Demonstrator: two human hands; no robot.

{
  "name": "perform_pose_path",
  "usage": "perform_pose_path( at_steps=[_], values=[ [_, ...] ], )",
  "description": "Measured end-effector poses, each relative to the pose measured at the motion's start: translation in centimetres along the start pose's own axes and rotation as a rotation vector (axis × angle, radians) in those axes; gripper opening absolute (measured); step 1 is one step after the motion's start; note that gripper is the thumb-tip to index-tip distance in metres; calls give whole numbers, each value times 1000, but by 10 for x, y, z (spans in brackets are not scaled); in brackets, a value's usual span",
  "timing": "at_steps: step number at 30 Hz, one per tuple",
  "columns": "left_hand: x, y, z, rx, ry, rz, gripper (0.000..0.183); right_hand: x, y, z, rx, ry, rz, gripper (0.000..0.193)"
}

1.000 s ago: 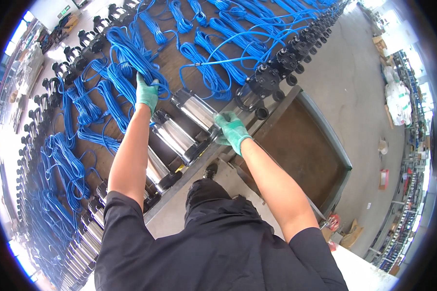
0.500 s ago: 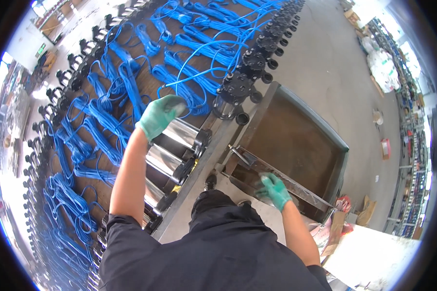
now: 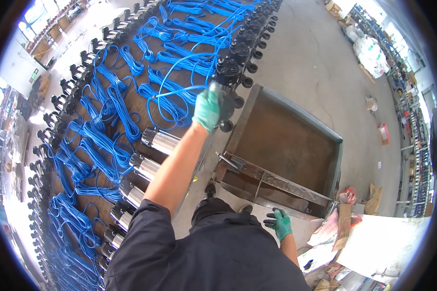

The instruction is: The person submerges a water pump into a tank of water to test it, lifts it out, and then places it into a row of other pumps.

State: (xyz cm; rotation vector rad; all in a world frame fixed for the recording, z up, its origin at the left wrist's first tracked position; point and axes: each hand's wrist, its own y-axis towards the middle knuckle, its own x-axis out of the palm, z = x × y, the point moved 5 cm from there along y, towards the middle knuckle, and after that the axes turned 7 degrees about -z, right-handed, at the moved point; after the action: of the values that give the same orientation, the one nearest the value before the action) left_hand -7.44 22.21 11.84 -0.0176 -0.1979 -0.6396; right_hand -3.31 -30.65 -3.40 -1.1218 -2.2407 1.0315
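Note:
My left hand point(image 3: 208, 107), in a green glove, reaches over the table's right edge. Its fingers are smeared by motion beside a black-capped steel cylinder point(image 3: 228, 72), so whether they grip it cannot be made out. A blue cable point(image 3: 184, 90) runs from a coil to just behind the fingertips. Under my left forearm lie several more steel cylinders point(image 3: 145, 167), side by side with black ends. My right hand point(image 3: 279, 224), also green-gloved, hangs with fingers spread and nothing in it, near the close edge of a shallow metal tank point(image 3: 342, 160).
Coiled blue cables point(image 3: 124, 111) cover the brown tabletop point(image 3: 145, 80), with rows of black-ended units along both long sides. A metal bar point(image 3: 296, 186) crosses the tank. Cardboard point(image 3: 344, 225) and a white board point(image 3: 378, 242) sit at lower right; shelves point(image 3: 412, 140) line the far right.
My left hand has swung right, from over the steel cylinders to the table's edge. My right hand has drawn back from the tank toward me. The view has shifted slightly.

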Motion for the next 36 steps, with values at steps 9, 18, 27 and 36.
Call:
perform_pose_path(
  at_steps=[9, 18, 27, 36],
  values=[
    [136, -140, 119, 467, 343, -386, 39, 49, 7, -71, -282, -65, -123, 41],
    [191, -208, 50, 24, 131, -529, 49, -51, -36, -89, -436, 80, -4, 45],
    [110, -214, -172, -321, 348, -284, 33, -88, -37, -123, -384, -662, 290, 41],
    [79, -225, -194, -526, 1086, -403, 50, -45, -27, -156, -291, -1227, 327, 50]
  ],
)
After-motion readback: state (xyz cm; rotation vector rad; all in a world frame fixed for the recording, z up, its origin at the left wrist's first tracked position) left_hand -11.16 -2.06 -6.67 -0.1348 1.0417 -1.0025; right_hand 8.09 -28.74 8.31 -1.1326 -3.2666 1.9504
